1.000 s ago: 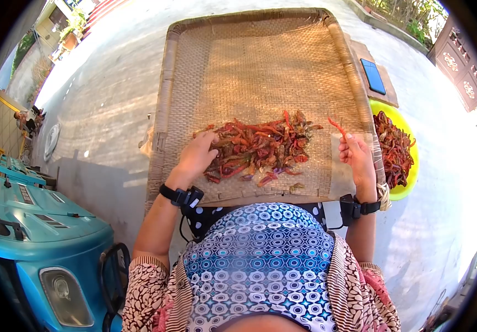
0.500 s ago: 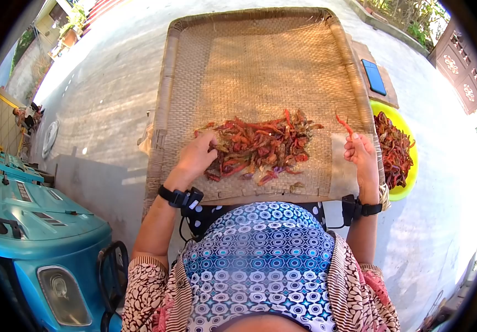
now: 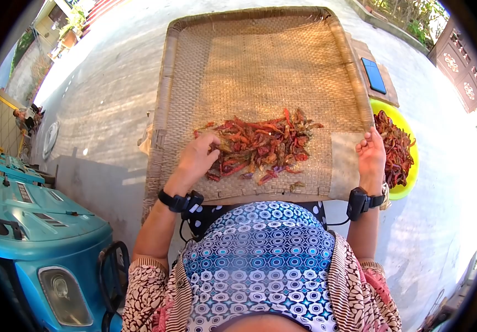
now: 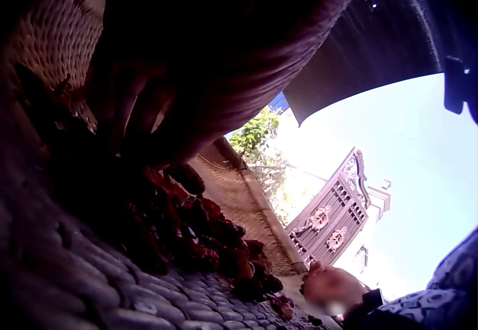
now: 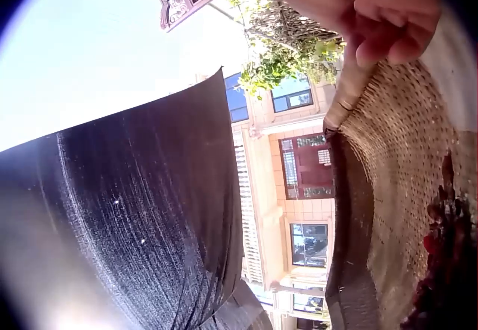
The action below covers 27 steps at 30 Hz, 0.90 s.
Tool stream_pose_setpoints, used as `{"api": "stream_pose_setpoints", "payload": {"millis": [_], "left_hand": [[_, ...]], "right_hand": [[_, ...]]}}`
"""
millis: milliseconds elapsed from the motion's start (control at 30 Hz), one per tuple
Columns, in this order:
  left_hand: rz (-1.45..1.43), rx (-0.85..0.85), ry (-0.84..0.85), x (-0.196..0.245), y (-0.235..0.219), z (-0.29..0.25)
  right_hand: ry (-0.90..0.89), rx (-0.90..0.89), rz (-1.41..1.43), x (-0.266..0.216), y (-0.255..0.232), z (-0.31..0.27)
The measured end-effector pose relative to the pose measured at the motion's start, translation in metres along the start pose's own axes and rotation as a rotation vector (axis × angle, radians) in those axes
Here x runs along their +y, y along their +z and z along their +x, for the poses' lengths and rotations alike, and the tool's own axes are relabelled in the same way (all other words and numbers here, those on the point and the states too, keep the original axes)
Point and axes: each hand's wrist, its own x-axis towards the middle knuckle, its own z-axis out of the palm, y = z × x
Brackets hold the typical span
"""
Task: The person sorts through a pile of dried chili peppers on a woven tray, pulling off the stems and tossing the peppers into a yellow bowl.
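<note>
A heap of dried red chili peppers (image 3: 263,145) lies on the near half of a large woven tray (image 3: 260,66). At the heap's left side, my left hand (image 3: 197,157) has its fingers bent down among the peppers, with thumb and forefinger pinching a brownish chili pepper (image 3: 224,148). In the left wrist view that hand (image 4: 202,68) is dark and its fingertips reach into the heap. My right hand (image 3: 371,157) is over the tray's right rim, beside the yellow basin, with fingers bent. I cannot tell whether it still pinches a pepper; none shows at its fingers (image 5: 403,46).
The yellow basin (image 3: 412,180) full of red chili peppers stands right of the tray. Behind it a blue phone (image 3: 374,76) lies on cardboard (image 3: 389,91). A teal vehicle (image 3: 56,221) occupies the left, and a person (image 3: 28,117) is far off beyond it.
My right hand has moved right from the tray's bare right part to its rim. The red chili pepper it pinched no longer shows. My left hand has stayed at the heap.
</note>
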Motion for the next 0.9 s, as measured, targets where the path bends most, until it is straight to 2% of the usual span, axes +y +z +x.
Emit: {"api": "stream_pose_setpoints", "payload": {"millis": [200,367,500,600,700,900], "left_hand": [[-0.05,0.04,0.018,0.012,-0.006,-0.005],[-0.092,-0.015,-0.03,0.042,-0.015,-0.007],[-0.115,-0.051,0.045,0.053,-0.007,-0.007],[-0.126,-0.068,0.162,0.053,0.004,-0.006],[-0.094,-0.113,0.178,0.057,0.01,-0.006],[-0.147,-0.156,0.244,0.067,0.022,-0.007]], "right_hand": [[0.057,-0.091,-0.158,0.015,0.023,-0.027],[0.15,-0.142,-0.247,0.032,0.051,-0.042],[0.102,-0.358,-0.529,0.044,0.085,-0.065],[0.164,-0.637,-0.638,0.06,0.1,-0.075],[0.194,-0.811,-0.759,0.063,0.113,-0.089],[0.249,-0.87,-0.797,0.059,0.113,-0.088]]}}
